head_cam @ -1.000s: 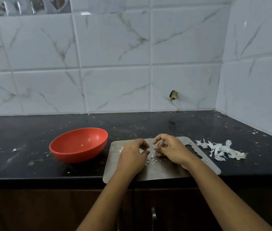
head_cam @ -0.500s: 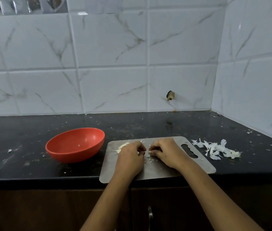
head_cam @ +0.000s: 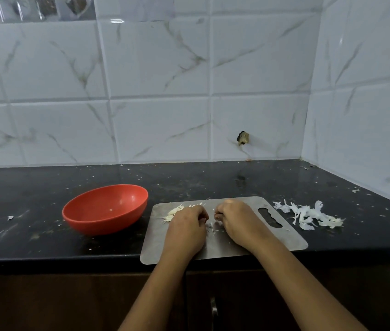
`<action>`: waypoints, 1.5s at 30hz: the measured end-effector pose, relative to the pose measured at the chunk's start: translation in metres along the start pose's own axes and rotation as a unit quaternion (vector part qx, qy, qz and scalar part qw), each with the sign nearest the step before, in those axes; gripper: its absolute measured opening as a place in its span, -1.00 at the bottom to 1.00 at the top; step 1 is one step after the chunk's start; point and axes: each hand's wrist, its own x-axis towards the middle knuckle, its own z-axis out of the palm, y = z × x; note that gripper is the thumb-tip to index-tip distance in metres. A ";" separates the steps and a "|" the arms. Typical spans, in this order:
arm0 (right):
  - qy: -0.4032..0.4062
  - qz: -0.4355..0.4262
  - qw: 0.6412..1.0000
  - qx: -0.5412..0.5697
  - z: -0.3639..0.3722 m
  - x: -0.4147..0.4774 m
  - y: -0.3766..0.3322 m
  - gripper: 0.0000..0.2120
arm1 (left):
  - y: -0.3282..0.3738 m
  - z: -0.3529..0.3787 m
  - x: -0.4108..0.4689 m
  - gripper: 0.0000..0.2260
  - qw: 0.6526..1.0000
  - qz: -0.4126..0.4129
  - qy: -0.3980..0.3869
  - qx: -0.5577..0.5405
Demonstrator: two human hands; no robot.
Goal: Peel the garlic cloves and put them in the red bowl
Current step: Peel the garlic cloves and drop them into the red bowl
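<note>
We find the left grip (head_cam: 186,225) and the right grip (head_cam: 234,222) both resting on the steel board (head_cam: 155,237), near its middle, knuckles facing each other and just apart. The fingers of both are curled under toward the board. What they enclose is hidden, so we cannot tell whether either grip is closed on a clove or on nothing. Small white scraps (head_cam: 213,227) lie on the board in the gap between them. Pale garlic pieces (head_cam: 174,212) lie near the board's far left corner, just beyond the left grip; whether they are peeled cloves or skin we cannot tell. The red bowl (head_cam: 103,226) stands upright on the black counter (head_cam: 34,240) just left of the board, apart from it, with one pale speck (head_cam: 110,209) inside. A heap of white garlic skins (head_cam: 308,215) lies on the counter just right of the board, beside its handle slot (head_cam: 270,218). The board's near edge lies at the counter's front edge.
</note>
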 end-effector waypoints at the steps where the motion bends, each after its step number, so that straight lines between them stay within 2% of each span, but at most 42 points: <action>1: -0.004 -0.010 1.000 -0.019 -0.001 0.000 -0.002 -0.83 | 0.000 0.000 0.000 -0.81 1.000 0.001 0.001 0.002; 6: -0.012 -0.065 0.995 -0.077 -0.004 0.001 -0.009 -0.87 | 0.000 0.001 0.000 -0.80 1.000 0.008 0.008 0.012; 9: -0.030 -0.065 0.994 -0.084 -0.006 0.003 -0.013 -0.91 | 0.000 0.001 0.000 -0.80 1.000 0.008 0.010 0.012; 12: -0.041 -0.061 0.993 -0.090 -0.009 0.004 -0.014 -0.87 | -0.001 0.002 0.000 -0.79 1.000 0.009 0.004 0.013; 21: -0.022 -0.060 0.993 -0.100 0.000 0.001 -0.011 -0.84 | -0.002 0.001 0.002 -0.79 1.000 -0.003 -0.005 -0.008; 24: 0.009 -0.003 1.000 0.023 0.004 0.002 -0.002 -0.85 | -0.003 0.001 0.002 -0.79 0.999 -0.015 -0.015 -0.037; 27: 0.040 0.036 0.985 0.165 0.002 0.002 0.003 -0.87 | -0.006 0.002 0.003 -0.84 0.995 -0.027 -0.007 -0.095; 31: 0.032 0.091 0.931 0.352 -0.001 0.001 0.003 -0.90 | -0.006 0.000 0.003 -0.94 0.980 -0.031 0.024 -0.194; 33: 0.014 0.104 0.899 0.425 0.002 0.002 -0.002 -0.90 | -0.008 -0.004 0.003 -0.92 0.965 -0.054 0.044 -0.254; 37: 0.003 0.118 0.851 0.511 0.004 0.003 -0.015 -0.88 | -0.007 -0.013 -0.003 -0.92 0.934 -0.082 0.081 -0.337; 40: -0.007 0.130 0.819 0.559 0.003 0.002 -0.018 -0.90 | -0.006 -0.014 -0.004 -0.90 0.939 -0.060 0.097 -0.325; 45: -0.002 0.130 0.819 0.559 0.004 0.001 -0.017 -0.89 | -0.009 -0.009 0.000 -0.92 0.942 -0.037 0.060 -0.327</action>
